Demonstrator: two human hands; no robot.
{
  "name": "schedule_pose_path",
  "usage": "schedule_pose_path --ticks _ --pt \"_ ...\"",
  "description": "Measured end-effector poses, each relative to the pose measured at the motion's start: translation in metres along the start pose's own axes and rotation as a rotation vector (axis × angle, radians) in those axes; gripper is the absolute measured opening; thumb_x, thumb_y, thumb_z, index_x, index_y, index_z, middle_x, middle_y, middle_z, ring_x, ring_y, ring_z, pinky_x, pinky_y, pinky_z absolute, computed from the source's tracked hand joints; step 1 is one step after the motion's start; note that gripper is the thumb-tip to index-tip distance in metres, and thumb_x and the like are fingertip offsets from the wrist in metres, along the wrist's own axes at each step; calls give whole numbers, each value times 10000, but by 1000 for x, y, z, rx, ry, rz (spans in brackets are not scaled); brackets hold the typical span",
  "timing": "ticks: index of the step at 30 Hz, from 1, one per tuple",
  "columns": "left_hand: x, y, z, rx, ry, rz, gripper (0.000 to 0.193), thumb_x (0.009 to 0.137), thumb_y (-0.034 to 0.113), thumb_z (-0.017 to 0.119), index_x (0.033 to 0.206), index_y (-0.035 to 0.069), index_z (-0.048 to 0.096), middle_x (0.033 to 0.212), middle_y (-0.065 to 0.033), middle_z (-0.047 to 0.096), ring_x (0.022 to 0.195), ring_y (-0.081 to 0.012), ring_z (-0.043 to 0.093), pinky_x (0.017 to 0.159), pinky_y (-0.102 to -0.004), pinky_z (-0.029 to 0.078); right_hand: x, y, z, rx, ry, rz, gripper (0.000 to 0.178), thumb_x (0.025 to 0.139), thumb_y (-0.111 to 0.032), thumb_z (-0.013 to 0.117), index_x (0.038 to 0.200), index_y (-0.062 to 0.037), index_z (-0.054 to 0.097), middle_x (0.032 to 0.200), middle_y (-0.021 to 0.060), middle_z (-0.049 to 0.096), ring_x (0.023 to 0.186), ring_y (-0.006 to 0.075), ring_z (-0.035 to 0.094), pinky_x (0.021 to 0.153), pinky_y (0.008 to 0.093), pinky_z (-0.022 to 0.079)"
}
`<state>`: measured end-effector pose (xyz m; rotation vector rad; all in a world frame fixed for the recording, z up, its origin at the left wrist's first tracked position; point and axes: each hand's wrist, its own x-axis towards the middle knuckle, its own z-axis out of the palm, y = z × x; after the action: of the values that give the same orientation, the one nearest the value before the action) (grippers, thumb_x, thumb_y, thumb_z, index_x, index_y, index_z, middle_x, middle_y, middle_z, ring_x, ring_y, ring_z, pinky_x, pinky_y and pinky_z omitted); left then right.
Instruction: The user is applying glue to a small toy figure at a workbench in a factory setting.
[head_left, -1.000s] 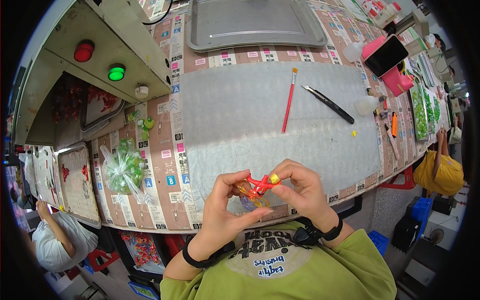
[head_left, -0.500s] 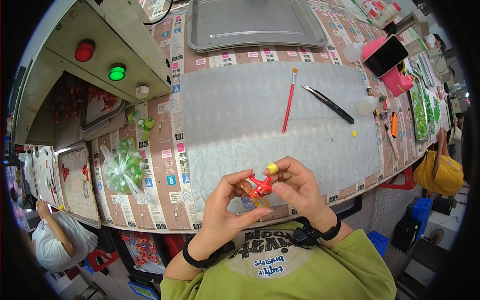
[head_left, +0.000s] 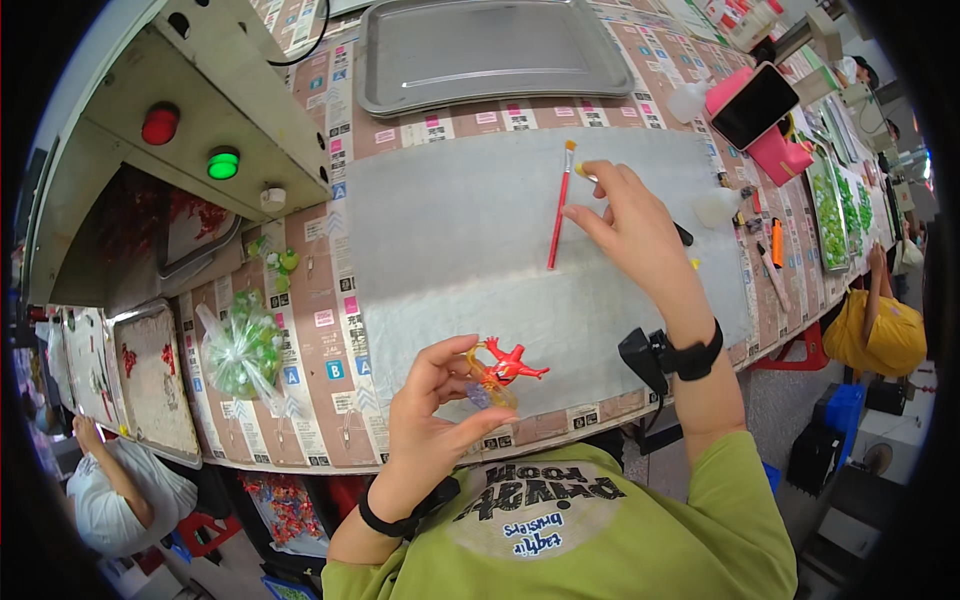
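Note:
My left hand (head_left: 440, 400) pinches a small red toy figure (head_left: 511, 362) over the near edge of the grey cloth. The figure is joined to a translucent yellow and purple piece, partly hidden behind my fingers. Farther out, my right hand (head_left: 630, 215) is open, thumb and fingers apart, with a yellow wrap on one fingertip. It is just right of a red-handled paintbrush (head_left: 560, 205) lying on the cloth; whether it touches the brush I cannot tell. My right hand and forearm hide most of a black utility knife (head_left: 684, 234).
A metal tray (head_left: 490, 60) stands at the far side. On the left are a control box (head_left: 190, 120) with red and green lights and a bag of green pieces (head_left: 243, 345). A phone (head_left: 755, 107), pink holder and orange marker (head_left: 777, 243) are on the right. Other people sit at both sides.
My right hand has left the red figure and moved away, up and right, to beside the paintbrush, opening. My left hand still holds the figure. The view has shifted slightly.

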<state>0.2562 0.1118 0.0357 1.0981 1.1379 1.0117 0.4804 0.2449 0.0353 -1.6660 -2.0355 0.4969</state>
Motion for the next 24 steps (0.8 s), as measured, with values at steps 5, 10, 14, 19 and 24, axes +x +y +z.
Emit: schedule_pose_path --ticks 5,10,14,19,24 --pt "-1 0 4 194 9 103 645 635 87 773 1173 10 425 878 -85 571 820 -144 596 750 -272 505 20 6 42 -280 -27 -14 319 799 -160 552 1094 -65 475 854 135 547 656 265 551 596 352 442" --pt "-2 0 1 202 -5 92 717 615 82 788 1203 13 382 889 -66 560 844 -126 584 746 -245 486 18 13 33 -113 -46 -47 252 772 -76 513 1018 -20 505 801 124 559 664 247 577 612 331 464" --pt "-1 -2 0 194 -4 145 671 645 63 761 1203 23 391 902 -97 579 828 -153 596 743 -272 510 -1 -10 -7 784 -279 227 222 777 -22 489 991 1 543 811 61 568 653 141 539 611 265 445" --pt "0 -4 -5 52 -26 129 665 646 62 759 1198 20 390 931 -106 589 837 -150 596 749 -263 503 -41 -48 -39 1060 -411 -13 184 802 -72 565 964 14 581 821 49 591 653 106 494 603 232 401" --pt "1 -9 -8 -22 -62 121 671 638 79 765 1193 14 394 937 -101 595 844 -145 591 746 -259 491 -55 -61 -33 906 -311 -178 135 789 -130 604 828 0 597 687 88 570 618 194 514 580 293 394"
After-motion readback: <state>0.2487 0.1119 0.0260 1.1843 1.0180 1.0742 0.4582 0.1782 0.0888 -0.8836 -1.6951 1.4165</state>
